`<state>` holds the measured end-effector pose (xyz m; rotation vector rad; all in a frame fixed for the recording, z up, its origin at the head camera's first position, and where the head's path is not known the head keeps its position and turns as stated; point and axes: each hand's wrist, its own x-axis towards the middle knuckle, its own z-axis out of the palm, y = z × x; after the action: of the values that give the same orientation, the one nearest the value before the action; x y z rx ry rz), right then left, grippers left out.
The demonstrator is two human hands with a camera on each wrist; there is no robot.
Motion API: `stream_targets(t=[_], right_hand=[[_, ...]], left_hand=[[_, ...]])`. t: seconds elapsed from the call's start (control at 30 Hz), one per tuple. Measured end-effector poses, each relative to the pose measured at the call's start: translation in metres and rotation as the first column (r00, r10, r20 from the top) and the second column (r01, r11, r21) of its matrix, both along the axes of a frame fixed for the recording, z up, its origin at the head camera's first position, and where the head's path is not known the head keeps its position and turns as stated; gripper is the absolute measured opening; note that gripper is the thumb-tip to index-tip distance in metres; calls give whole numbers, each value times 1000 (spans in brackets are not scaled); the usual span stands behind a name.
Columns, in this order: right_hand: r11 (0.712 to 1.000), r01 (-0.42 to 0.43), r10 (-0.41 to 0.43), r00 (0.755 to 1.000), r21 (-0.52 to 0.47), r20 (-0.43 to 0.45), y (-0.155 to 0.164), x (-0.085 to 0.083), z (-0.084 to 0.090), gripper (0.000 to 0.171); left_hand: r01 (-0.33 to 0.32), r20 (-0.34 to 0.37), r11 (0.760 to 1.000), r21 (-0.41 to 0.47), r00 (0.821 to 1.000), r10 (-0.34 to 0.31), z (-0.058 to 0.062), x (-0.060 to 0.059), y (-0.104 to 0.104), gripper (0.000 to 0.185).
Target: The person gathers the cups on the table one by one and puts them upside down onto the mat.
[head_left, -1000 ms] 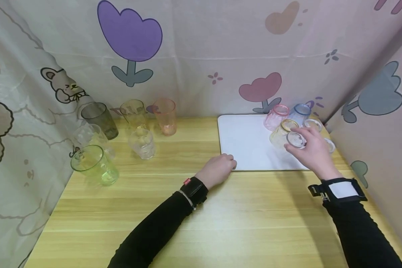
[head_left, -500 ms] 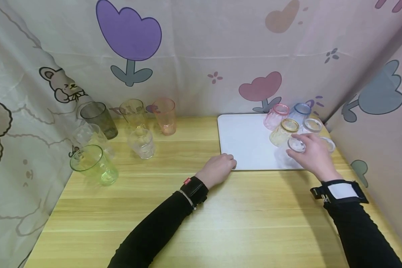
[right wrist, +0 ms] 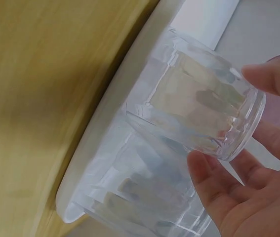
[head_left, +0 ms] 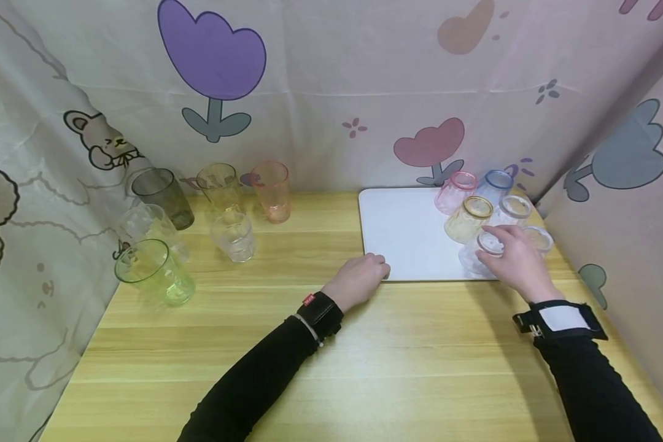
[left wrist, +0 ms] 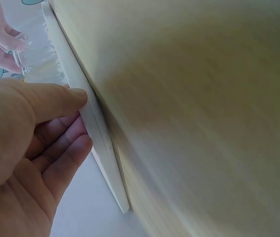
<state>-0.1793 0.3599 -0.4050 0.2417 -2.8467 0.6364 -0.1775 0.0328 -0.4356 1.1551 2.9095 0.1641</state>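
Note:
My right hand [head_left: 516, 261] holds a clear glass [right wrist: 194, 98] near its upturned base, thumb on one side and fingers on the other. The glass stands upside down on a white board [head_left: 403, 236], near its front edge. A second clear glass [right wrist: 140, 182] is right beside it, partly behind my hand in the head view. Behind them stand upturned yellow [head_left: 466, 221], pink [head_left: 454, 195], blue [head_left: 496, 187] and clear glasses. My left hand [head_left: 359, 279] grips the board's front left corner area, thumb and curled fingertips against the edge [left wrist: 98, 131].
On the table's left stand several upright glasses: grey [head_left: 166, 199], green [head_left: 157, 276], amber [head_left: 221, 187], orange [head_left: 273, 193] and a small clear glass [head_left: 234, 236]. Another clear glass [head_left: 155, 227] is among them. Patterned cloth [head_left: 320, 73] hangs behind and along both sides.
My right hand has lowered the clear glass onto the board's front part, moving slightly toward me. My left hand has stayed at the board's edge.

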Motion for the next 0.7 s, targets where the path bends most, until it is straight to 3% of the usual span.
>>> stream_targets(t=[0.3,0.57,0.7], right_hand=[[1000,0,0,1000,-8,-32,-1,1,-3,55],[998,16,-26,986,-64,-163,-16,4,7,52],[992,5,-38,963,-123,-266,-31,6,15,48]], left_hand=[[14,-30,1000,-5,999,-14,0,3,-1,21],[-17,11,997,74,1000,16,3,5,-8,17],[-36,34,988,150,999,32,7,5,-16,17]])
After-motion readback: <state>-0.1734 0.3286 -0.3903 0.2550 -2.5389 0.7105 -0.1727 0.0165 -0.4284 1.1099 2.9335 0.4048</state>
